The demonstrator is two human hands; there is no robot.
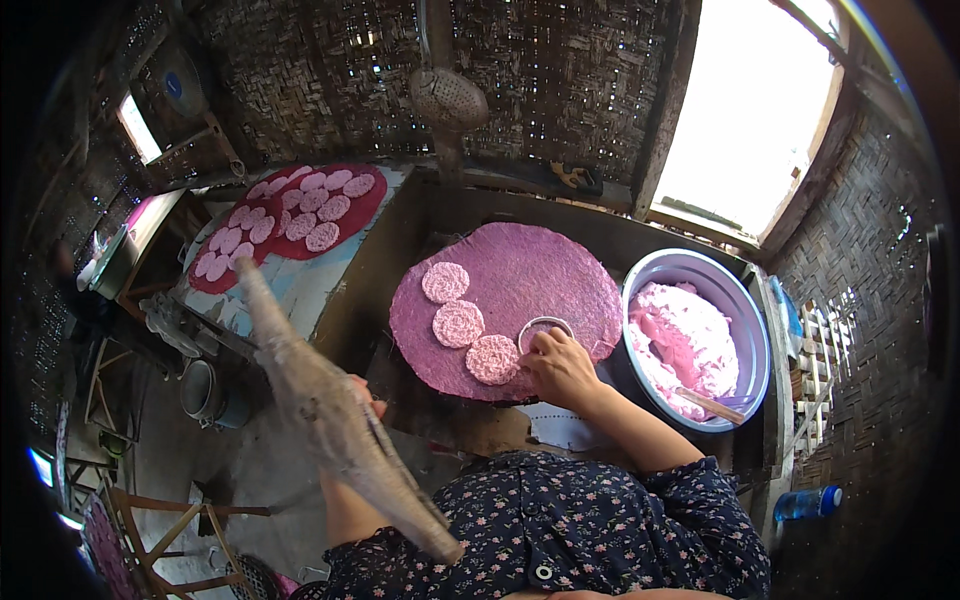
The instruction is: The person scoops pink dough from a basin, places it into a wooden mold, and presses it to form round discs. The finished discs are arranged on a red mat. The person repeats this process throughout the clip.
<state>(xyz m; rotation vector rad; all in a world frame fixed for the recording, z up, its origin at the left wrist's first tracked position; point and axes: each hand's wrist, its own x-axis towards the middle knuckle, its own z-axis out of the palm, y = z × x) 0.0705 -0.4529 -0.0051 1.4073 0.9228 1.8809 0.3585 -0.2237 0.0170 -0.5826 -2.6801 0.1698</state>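
My right hand (562, 370) pinches a thin round ring (545, 325) that lies on a purple round mat (520, 262). Next to the ring, a curved row of pink round cakes with a squiggly surface, such as this pink cake (458, 324), lies along the mat's left side. My left hand (368, 396) is mostly hidden behind a long, tapered, brownish thing (325, 400), thick in the middle, which it seems to grip and hold up tilted left of the mat. The kind of that thing is unclear.
Right of the mat stands a grey-blue tub (765, 350) of pink dough (685, 325) with a flat wooden stick (712, 404). A table (345, 270) at left bears red mats with more pink rounds. A bucket (200, 390) stands on the floor; a blue bottle (808, 503) is at right.
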